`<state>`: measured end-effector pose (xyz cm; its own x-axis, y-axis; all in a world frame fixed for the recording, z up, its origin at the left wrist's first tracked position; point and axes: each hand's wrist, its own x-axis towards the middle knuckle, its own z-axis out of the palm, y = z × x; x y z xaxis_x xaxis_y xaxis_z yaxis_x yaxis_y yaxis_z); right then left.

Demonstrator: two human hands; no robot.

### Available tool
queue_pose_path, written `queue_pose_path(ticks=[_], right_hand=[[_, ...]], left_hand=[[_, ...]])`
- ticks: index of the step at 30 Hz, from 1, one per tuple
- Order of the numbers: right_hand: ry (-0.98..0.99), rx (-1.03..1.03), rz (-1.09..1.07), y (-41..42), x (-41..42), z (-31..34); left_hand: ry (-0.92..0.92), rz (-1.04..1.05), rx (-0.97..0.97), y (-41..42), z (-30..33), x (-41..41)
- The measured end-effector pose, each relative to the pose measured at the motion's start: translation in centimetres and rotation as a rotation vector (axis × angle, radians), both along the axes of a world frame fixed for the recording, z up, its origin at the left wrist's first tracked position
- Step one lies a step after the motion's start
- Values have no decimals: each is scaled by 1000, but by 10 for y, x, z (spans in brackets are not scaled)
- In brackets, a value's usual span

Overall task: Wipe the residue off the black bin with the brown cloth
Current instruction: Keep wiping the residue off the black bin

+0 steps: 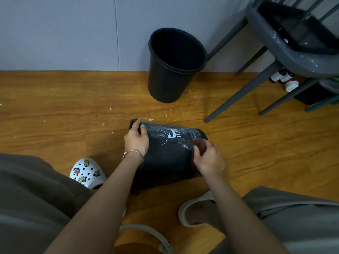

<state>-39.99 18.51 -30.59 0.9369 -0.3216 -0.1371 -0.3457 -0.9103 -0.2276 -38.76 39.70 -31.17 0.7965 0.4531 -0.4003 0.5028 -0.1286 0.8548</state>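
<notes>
Head view: the person's hands, forearms and clothing.
Left hand and right hand carry teal-painted nails; forearms are bare. A thin silver bangle with a bead circles the left wrist. Grey-brown trousers; white perforated clog bearing cartoon charms; beige slipper.

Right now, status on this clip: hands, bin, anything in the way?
Left hand grips the lying black bin at its end. Right hand presses the brown cloth on it. White residue remains. Nothing in the way.
</notes>
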Motion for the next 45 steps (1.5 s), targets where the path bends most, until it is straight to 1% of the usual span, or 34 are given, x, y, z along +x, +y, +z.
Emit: queue_pose_path(ticks=[2,3,5,7,8,9,11,12,14,16,17,19,20,21,24,26,28,30,31,33,37,39,42,44,45], right_hand=[[3,-7,-38,26,-2,2],[-4,3,-3,44,-8,1],[-47,42,179,69,-26,1],[-50,60,320,58,-28,1],[-35,62,318,43,-23,1],[-16,64,269,26,-15,1],[-23,84,121,3,-1,0],[-30,92,58,3,2,-1],[-19,83,22,26,1,0],[-15,126,83,53,-8,1],[-19,159,155,59,-14,1],[-1,168,278,54,-18,3],[15,149,289,41,-16,3],[25,122,261,25,-13,2],[23,74,83,-12,-3,4],[30,27,58,-1,-2,3],[16,43,141,32,-11,0],[-30,138,301,52,-27,-1],[-48,180,348,49,-30,-2],[-57,216,308,19,-25,-6],[-95,214,-54,-50,-14,-12],[-186,214,-171,-59,-7,-7],[-326,350,-150,-52,7,0],[-250,419,-54,-42,13,-3],[-181,398,-12,-37,13,-6]], left_hand=[[8,-4,7,-1,-2,-1],[9,-5,9,0,-3,-2],[5,-10,9,1,-3,-6],[-1,-5,-5,3,-3,-7],[1,-6,-18,3,-3,-8],[-3,-2,-31,2,-2,-7],[-4,7,-35,0,1,-3],[2,4,-31,0,1,-1],[11,-8,-30,0,2,0],[8,-21,-23,1,2,0],[7,-18,-20,1,2,-2],[-4,-6,-20,2,2,-5],[-15,-8,-18,2,1,-7],[-23,-11,-15,1,1,-8],[-21,-4,-27,-2,3,-10],[-17,-10,-32,-3,3,-8],[-19,-15,-20,-3,1,-10],[-28,-21,3,0,0,-14],[-32,-23,4,1,-1,-16],[-33,-35,-6,2,-1,-14],[-35,-30,2,0,4,-11],[-36,-42,19,-1,5,-12],[-10,-48,27,-3,6,-14],[2,-55,63,-5,7,-13],[19,-74,98,-4,8,-14]])
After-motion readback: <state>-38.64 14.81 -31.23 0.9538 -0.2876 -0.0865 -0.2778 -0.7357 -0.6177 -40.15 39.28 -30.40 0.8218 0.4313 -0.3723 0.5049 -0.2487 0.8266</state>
